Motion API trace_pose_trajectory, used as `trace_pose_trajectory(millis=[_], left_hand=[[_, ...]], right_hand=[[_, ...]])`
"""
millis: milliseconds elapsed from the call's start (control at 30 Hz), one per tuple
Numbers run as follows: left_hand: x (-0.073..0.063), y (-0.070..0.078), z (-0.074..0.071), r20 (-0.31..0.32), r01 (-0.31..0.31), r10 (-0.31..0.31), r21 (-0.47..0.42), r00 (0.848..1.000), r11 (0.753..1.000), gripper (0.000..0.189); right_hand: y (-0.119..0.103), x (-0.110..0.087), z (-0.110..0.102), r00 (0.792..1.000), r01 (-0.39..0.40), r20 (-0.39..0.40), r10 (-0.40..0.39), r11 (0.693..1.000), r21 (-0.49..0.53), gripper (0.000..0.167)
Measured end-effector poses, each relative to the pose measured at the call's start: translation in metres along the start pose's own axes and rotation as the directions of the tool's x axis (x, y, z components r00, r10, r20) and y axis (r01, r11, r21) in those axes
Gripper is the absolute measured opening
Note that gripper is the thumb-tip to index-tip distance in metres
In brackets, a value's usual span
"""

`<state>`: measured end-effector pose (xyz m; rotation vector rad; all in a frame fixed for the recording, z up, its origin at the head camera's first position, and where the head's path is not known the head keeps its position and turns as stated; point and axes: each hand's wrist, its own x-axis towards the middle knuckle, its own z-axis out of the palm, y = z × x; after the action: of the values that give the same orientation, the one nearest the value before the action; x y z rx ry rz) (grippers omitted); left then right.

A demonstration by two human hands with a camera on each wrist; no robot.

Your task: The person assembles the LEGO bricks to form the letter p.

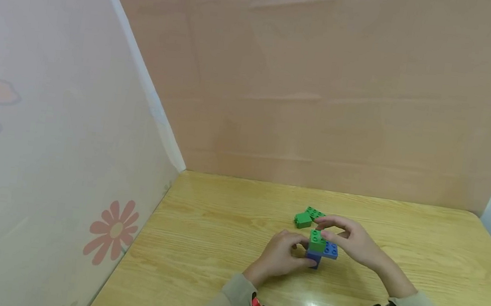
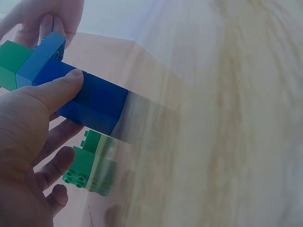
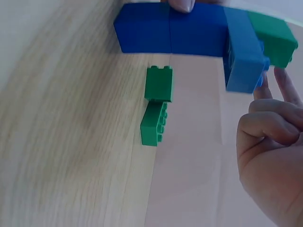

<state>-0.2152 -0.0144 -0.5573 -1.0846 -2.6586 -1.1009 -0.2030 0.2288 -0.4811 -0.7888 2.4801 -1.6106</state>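
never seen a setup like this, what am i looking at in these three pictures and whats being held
There's no machine here, just a person's two bare hands. The wide picture looks down from the head; the other two look out from the left and right wrists. The left hand grips a stack: two dark blue blocks, then a lighter blue brick, with a green block on top. The right hand is at the green block; its grip is unclear. Beyond, two loose green blocks lie on the wooden table.
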Motion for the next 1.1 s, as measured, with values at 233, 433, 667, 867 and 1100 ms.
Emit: trace_pose_trajectory(millis=[233,433,667,867,1100], left_hand=[[0.000,0.001,0.000,0.006,0.034,-0.034,-0.024,0.999,0.999,0.039],[0.000,0.001,0.000,0.008,0.035,-0.034,-0.017,0.999,0.999,0.040],[0.001,0.000,0.001,0.013,0.043,-0.043,-0.013,0.999,0.999,0.041],[0.001,0.001,0.001,0.018,0.045,-0.045,-0.009,0.999,0.999,0.040],[0.001,0.003,0.000,0.017,0.044,-0.044,-0.021,0.999,0.999,0.037]], right_hand=[[0.011,0.016,-0.007,0.999,-0.014,-0.046,0.012,0.999,-0.042,0.031],[0.023,0.027,-0.008,0.998,-0.054,-0.021,0.054,0.998,-0.029,0.040],[0.040,0.040,-0.004,0.995,-0.101,-0.024,0.099,0.988,-0.114,0.049],[0.050,0.046,0.000,0.990,-0.143,-0.002,0.144,0.981,-0.131,0.054],[0.060,0.056,0.003,0.990,-0.140,-0.007,0.141,0.972,-0.186,0.058]])
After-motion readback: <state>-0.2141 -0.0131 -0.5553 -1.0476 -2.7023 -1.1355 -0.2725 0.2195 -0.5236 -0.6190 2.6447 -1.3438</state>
